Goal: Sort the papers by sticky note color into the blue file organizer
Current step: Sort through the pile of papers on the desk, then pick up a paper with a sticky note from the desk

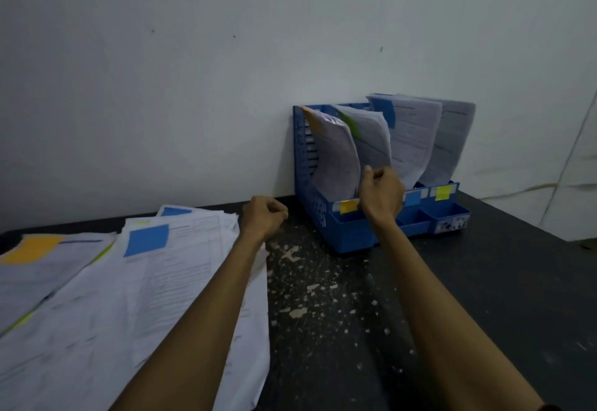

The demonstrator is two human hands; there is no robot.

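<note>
Grey-white wall [193, 71] fills the top half, flat and plain with a few tiny dark dots. Below it is the dark counter [484, 281]. Its top is rough and has pale chipped spots in the middle. The right side of the counter is bare, with room to move.

A big messy pile of papers [97, 313] covers the left side. The sheets are thin, white and fanned out, and the picture edge cuts them off at the left and bottom. The print on them is too blurry to read.

The blue file organizer [352, 233] stands at the back, touching the wall. It is hard plastic with slotted sides and four upright slots. Each slot holds bent, curling papers [416, 139], and little open trays [449, 210] sit along its front.

The left hand [263, 216] hovers just past the pile's far corner. Its fingers are loosely curled and it holds nothing. The right hand [381, 195] is at the front of the second slot, with curled fingers at the bottom of a sheet. It is blurry, so I cannot tell if it pinches the sheet.

On the pile lie a blue sticky note [147, 239] and an orange sticky note [32, 247]. The sheet in the second slot has a green sticky note [350, 123].
</note>
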